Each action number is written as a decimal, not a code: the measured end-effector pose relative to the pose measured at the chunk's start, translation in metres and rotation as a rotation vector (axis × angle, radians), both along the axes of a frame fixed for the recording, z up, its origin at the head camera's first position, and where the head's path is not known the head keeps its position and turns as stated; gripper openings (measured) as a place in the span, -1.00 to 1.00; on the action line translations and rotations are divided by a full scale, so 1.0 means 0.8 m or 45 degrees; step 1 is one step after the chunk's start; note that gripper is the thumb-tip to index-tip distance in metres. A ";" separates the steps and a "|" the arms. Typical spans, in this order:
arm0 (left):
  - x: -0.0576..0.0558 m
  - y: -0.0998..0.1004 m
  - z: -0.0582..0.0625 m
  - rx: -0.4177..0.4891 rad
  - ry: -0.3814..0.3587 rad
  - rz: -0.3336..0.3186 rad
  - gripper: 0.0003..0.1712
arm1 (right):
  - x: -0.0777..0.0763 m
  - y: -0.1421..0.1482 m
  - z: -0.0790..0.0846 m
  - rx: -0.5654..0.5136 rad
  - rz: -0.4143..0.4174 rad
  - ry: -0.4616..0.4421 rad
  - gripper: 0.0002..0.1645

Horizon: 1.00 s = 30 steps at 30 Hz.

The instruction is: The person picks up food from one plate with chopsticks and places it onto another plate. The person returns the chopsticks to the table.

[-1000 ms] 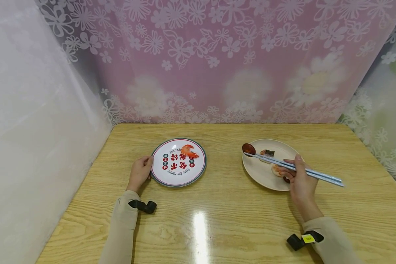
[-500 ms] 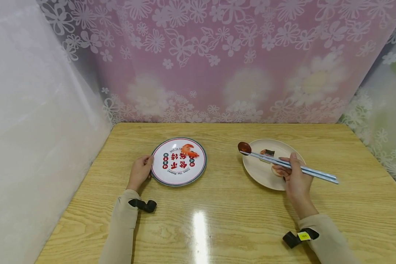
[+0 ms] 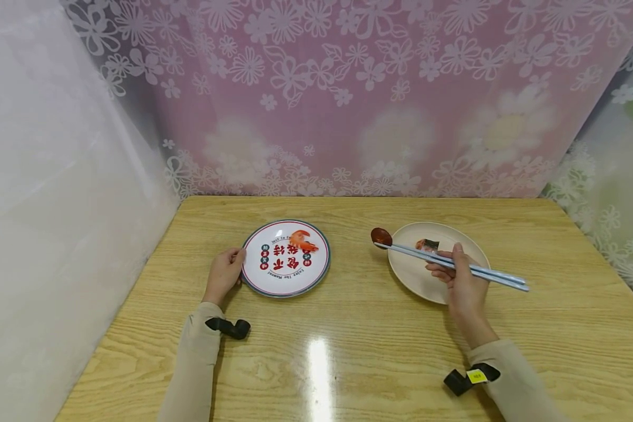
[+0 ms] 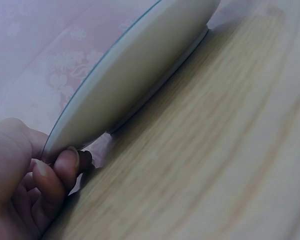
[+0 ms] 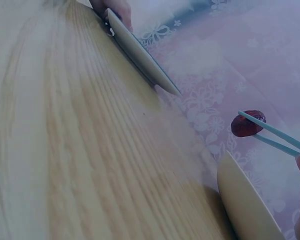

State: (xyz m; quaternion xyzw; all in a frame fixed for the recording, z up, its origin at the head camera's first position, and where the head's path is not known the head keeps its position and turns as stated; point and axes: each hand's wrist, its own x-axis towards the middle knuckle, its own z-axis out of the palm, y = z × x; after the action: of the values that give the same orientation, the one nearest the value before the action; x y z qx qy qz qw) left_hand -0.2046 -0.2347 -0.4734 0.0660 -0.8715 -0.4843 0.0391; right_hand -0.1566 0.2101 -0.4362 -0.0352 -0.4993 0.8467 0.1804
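Observation:
My left hand (image 3: 224, 274) pinches the left rim of a white plate (image 3: 253, 276) with red and dark printed characters. In the left wrist view, fingers lie under this rim while the plate's foot rests on the table. An orange-red shrimp (image 3: 302, 241) lies on that plate. My right hand (image 3: 466, 291) holds pale blue chopsticks (image 3: 414, 252), whose tips grip a glossy, dark reddish-brown oval piece (image 3: 381, 236). It hangs just past the left edge of a cream plate (image 3: 407, 276); the right wrist view shows it raised above this plate. A small food piece with a dark strip (image 3: 427, 245) lies there.
Both plates stand on a wood-grain table (image 3: 348, 328), with a gap of tabletop between them. A pink flowered curtain (image 3: 316, 117) hangs behind the far edge, and a whitish sheet (image 3: 74, 205) hangs at the left. My right hand hides part of the cream plate.
My right hand has moved left with the chopsticks, carrying the reddish-brown piece from over the cream plate's edge to outside it. The left hand and printed plate stay in place.

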 end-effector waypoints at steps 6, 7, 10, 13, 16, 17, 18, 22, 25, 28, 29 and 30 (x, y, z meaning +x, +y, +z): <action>0.000 0.000 0.002 0.000 0.004 -0.005 -0.57 | 0.000 -0.011 0.000 -0.014 0.043 0.015 -0.58; 0.000 0.000 0.002 -0.002 0.004 -0.002 -0.57 | -0.001 -0.013 0.000 -0.016 0.043 0.011 -0.58; 0.001 0.001 0.002 -0.003 0.003 -0.006 -0.58 | -0.002 -0.020 0.001 -0.006 0.043 -0.011 -0.59; 0.001 0.001 0.001 0.003 -0.002 -0.004 -0.58 | -0.002 -0.026 0.000 0.015 0.055 -0.026 -0.60; 0.000 0.001 0.001 0.011 -0.005 -0.002 -0.58 | -0.002 -0.032 -0.001 0.032 0.069 -0.021 -0.60; 0.000 0.000 0.001 0.015 -0.003 -0.001 -0.58 | -0.002 -0.034 -0.001 0.036 0.069 -0.020 -0.60; 0.000 0.000 0.001 0.019 0.001 0.000 -0.58 | -0.003 -0.036 -0.002 0.041 0.072 -0.018 -0.60; 0.000 0.001 0.002 0.029 0.004 0.001 -0.58 | -0.005 -0.043 -0.003 0.032 0.070 0.006 -0.59; 0.000 0.002 0.002 0.024 -0.005 0.004 -0.58 | -0.007 -0.048 -0.004 0.014 0.084 0.026 -0.60; 0.001 0.002 0.002 0.024 -0.010 0.011 -0.58 | -0.009 -0.054 -0.004 0.018 0.102 0.039 -0.61; 0.001 0.002 0.003 0.024 -0.010 0.011 -0.58 | -0.010 -0.056 -0.004 0.030 0.108 0.043 -0.61; 0.001 0.002 0.003 0.026 -0.009 0.013 -0.58 | -0.011 -0.059 -0.004 0.040 0.117 0.040 -0.61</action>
State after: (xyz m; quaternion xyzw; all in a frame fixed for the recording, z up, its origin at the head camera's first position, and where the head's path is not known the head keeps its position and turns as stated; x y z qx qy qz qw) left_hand -0.2037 -0.2332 -0.4710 0.0727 -0.8662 -0.4929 0.0380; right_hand -0.1652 0.1633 -0.4391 0.0041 -0.5107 0.8466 0.1497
